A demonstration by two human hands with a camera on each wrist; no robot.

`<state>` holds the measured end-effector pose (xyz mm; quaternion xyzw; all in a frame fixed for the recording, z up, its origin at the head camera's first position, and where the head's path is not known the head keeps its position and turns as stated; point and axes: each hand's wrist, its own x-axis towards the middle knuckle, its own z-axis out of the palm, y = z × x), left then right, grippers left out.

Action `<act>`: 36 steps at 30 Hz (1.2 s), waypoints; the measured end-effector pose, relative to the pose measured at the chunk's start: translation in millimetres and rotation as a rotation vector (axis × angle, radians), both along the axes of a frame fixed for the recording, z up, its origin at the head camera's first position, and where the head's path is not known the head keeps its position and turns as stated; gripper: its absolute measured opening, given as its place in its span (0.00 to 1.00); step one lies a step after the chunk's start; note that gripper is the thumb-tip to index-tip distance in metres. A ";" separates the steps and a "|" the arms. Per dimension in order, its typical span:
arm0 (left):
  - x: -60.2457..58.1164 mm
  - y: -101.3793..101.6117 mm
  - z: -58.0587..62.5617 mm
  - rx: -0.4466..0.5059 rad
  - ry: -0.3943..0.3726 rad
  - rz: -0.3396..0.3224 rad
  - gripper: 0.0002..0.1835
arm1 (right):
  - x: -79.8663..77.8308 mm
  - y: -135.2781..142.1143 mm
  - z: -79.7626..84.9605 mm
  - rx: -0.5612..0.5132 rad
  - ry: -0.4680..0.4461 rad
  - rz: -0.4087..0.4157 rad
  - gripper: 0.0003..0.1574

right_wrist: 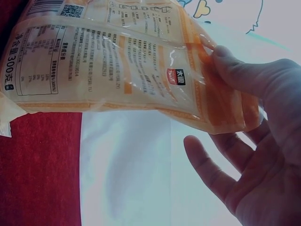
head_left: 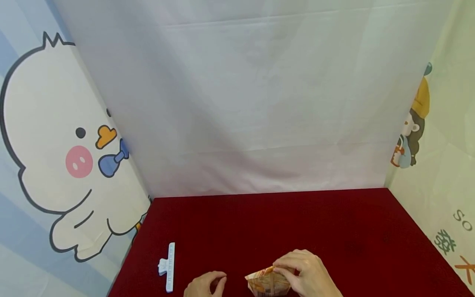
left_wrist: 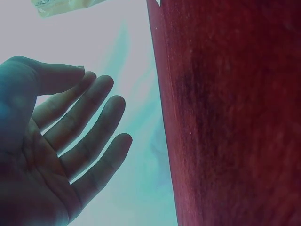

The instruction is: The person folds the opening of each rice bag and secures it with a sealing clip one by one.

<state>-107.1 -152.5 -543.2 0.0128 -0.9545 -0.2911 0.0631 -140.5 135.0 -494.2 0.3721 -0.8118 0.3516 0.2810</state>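
Notably, the right hand (head_left: 307, 273) pinched the packet (head_left: 268, 284); left of it, the left hand (head_left: 202, 285) had fingers spread. Only the right-wrist view resolved the packet's QR code (right_wrist: 73, 11).

High, forward-down head view; close wrist views; red tabletop (head_left: 341, 231) in all.

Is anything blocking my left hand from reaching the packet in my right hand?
Nothing visible: only red tabletop shows between the left hand and the packet, whose edge the right hand pinches.
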 end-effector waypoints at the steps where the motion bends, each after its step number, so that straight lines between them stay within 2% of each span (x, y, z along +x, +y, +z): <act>1: -0.4 -0.3 -0.3 0.002 0.007 0.004 0.04 | -0.3 0.3 0.1 -0.002 -0.002 0.002 0.17; 9: -0.5 -2.5 -1.1 -0.011 0.006 0.026 0.04 | 0.5 1.8 1.4 0.010 -0.025 -0.005 0.16; 19: -1.0 -5.7 -3.6 0.003 0.015 0.055 0.03 | 1.1 1.6 1.0 0.004 -0.004 -0.005 0.16; 31: -1.7 -10.5 -5.8 0.002 0.019 0.051 0.03 | 1.6 1.2 0.7 -0.003 0.005 0.015 0.15; 36: -1.3 -13.5 -5.1 0.010 -0.004 0.058 0.04 | 2.4 0.2 0.5 -0.003 -0.014 0.007 0.15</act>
